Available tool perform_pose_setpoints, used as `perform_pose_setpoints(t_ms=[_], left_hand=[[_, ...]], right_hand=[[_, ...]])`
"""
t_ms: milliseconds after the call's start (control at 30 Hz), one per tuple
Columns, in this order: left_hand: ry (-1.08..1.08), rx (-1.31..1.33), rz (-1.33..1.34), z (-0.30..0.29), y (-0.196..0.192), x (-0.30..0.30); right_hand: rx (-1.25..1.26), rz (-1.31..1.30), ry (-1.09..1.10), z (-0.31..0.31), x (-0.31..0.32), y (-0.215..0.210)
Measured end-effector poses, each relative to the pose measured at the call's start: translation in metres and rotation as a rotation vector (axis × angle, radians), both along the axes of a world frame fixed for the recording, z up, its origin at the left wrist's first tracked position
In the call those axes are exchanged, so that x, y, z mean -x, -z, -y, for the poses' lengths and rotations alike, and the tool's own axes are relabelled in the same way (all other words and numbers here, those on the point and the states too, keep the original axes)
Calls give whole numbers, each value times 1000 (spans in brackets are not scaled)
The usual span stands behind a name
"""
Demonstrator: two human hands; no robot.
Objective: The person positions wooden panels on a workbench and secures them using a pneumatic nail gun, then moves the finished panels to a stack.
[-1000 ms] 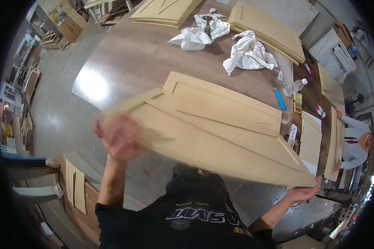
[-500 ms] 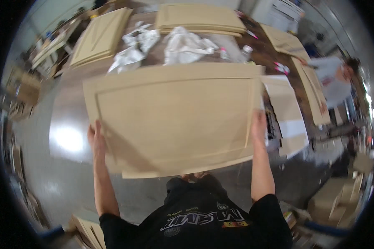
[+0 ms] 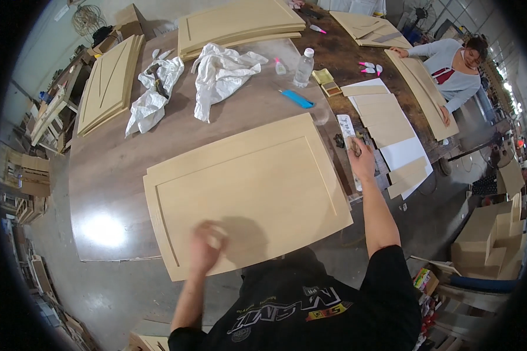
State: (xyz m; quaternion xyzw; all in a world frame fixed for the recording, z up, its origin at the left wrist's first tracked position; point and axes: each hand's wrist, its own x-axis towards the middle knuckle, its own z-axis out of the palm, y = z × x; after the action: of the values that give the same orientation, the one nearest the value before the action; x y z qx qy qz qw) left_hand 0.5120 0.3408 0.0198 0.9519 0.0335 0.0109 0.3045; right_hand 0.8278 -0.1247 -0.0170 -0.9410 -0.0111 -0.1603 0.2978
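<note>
A large beige cabinet door panel (image 3: 246,187) with a recessed centre lies flat on the brown worktable (image 3: 111,193), its near edge overhanging the table's front. My left hand (image 3: 208,248) is over the panel's near left part and is blurred by motion, so I cannot tell its fingers. My right hand (image 3: 362,159) reaches past the panel's right edge to the table's rim, fingers closed around a small dark tool (image 3: 356,139) beside a strip of paper.
White rags (image 3: 219,73), a blue flat tool (image 3: 298,98), a clear bottle (image 3: 303,67) and a small yellow box (image 3: 325,79) lie beyond the panel. Stacks of similar panels (image 3: 108,85) sit at the table's far side. Another person (image 3: 451,70) handles a panel at the right. Cardboard boxes (image 3: 486,240) stand lower right.
The panel, held up in both hands earlier, now lies flat on the table. My right hand has let go and moved to the table's right edge; my left hand moves over the panel.
</note>
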Motion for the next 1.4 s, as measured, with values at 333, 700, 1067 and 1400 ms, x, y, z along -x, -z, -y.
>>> perform_pose_setpoints(t_ms=[333, 700, 1067, 1400], left_hand=[[217, -35, 163, 162, 28, -10], [25, 93, 84, 200, 41, -11], [-401, -215, 265, 232, 58, -32], [-546, -319, 157, 263, 63, -37]], right_hand=[[249, -153, -227, -114, 154, -21], [336, -41, -216, -83, 68, 4], [316, -167, -517, 159, 94, -18], [611, -308, -773, 266, 46, -41]])
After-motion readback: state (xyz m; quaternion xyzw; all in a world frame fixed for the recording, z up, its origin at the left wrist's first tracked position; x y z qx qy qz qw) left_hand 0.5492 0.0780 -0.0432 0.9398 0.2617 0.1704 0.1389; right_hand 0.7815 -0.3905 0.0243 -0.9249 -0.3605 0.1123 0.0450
